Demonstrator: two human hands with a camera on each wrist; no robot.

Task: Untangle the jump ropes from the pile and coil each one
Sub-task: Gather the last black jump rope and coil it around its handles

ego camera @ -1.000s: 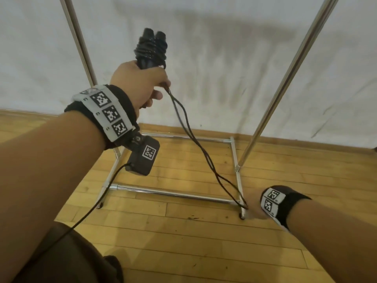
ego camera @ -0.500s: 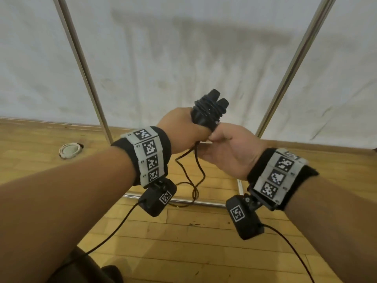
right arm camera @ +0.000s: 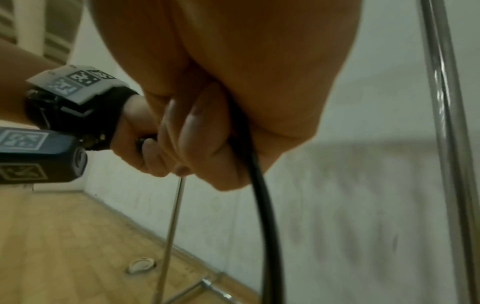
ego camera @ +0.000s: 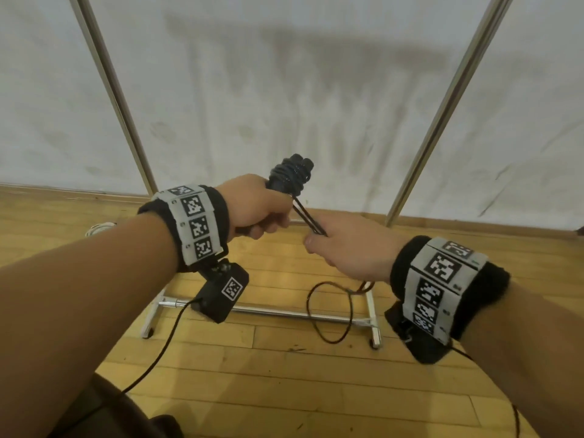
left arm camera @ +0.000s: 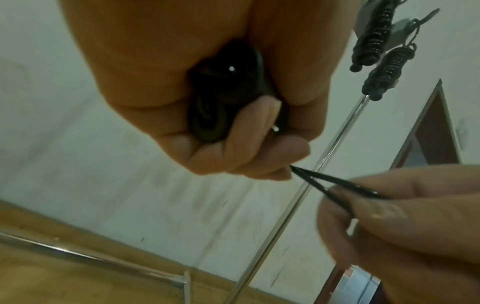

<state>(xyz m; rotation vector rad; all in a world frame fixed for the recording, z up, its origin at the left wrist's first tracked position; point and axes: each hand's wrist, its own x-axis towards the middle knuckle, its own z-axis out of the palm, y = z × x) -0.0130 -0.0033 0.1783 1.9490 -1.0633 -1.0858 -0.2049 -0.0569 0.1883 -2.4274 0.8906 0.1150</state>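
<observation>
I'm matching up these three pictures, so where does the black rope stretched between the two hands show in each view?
Head: the rope runs at centre, from the left hand down to the right hand.
Left wrist: lower right, two strands spreading towards the right hand's fingers.
Right wrist: centre, curving down from the fist.
Shared landmark: the chrome rack pole.

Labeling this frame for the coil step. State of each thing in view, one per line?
left hand: grips the paired handles
handles: held upright, rope wound round their tops
rope: doubled, taut between the hands, slack loop hanging below
right hand: fingers closed on the rope
coiled ropes: hanging on the rack
rack: standing on the wooden floor
</observation>
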